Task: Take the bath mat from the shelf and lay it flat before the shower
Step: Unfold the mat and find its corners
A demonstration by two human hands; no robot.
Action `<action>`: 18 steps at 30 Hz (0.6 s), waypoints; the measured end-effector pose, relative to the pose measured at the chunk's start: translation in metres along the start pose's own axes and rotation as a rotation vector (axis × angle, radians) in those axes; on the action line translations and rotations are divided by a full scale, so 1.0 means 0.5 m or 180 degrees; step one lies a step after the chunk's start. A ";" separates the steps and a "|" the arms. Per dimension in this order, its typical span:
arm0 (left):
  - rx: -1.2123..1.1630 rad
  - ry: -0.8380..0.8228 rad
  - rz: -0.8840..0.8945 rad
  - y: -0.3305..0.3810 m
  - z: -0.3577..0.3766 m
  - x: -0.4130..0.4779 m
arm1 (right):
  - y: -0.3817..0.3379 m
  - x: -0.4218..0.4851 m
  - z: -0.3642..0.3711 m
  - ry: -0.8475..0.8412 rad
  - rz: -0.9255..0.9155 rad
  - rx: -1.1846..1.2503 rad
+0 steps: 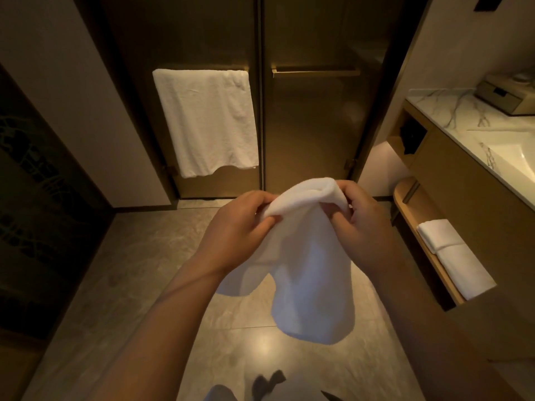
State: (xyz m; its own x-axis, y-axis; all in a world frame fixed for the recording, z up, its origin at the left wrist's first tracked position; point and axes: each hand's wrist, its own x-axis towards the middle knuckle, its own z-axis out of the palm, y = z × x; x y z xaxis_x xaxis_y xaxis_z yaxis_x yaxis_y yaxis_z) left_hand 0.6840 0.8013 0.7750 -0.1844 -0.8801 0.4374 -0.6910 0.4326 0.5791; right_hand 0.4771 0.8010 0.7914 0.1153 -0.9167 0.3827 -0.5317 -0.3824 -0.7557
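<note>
Left hand (240, 227), right hand (365, 227) clutching bunched bath mat (314, 280) — its corners lost in folds

a white towel (207, 120) hangs from a brass bar, its lower edge uneven. a second brass bar (315, 72) runs level to its right. at right, a marble countertop (445, 108) carries a tan box (503, 96) and a white sink (512, 157). below the countertop, two folded white towels (456, 256) lie touching. grey floor tiles (130, 270) gleam; a dark patterned panel (34, 198) stands at left.
</note>
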 end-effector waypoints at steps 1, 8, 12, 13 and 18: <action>0.0022 0.0041 0.0055 0.001 0.001 0.001 | -0.003 0.000 0.000 -0.0096 -0.0022 -0.0012; 0.0052 -0.0068 0.0137 0.009 -0.009 0.017 | -0.010 0.000 0.000 0.0082 0.0096 0.0458; 0.0308 -0.0426 -0.0071 -0.019 -0.012 0.002 | -0.006 -0.001 -0.007 0.0377 0.0076 0.0553; 0.0352 -0.0451 -0.0138 -0.024 -0.012 0.000 | -0.005 0.000 -0.011 0.0372 0.0100 0.0526; 0.0386 -0.0195 0.0092 -0.012 -0.011 0.013 | 0.001 0.006 -0.044 0.0264 0.0019 -0.0225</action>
State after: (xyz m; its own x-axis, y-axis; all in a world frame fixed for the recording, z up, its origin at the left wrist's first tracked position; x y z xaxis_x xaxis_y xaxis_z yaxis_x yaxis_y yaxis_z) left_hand 0.6909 0.7943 0.7783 -0.2452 -0.8796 0.4078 -0.7636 0.4344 0.4778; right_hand 0.4584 0.8008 0.8038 0.0438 -0.9050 0.4232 -0.5903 -0.3652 -0.7199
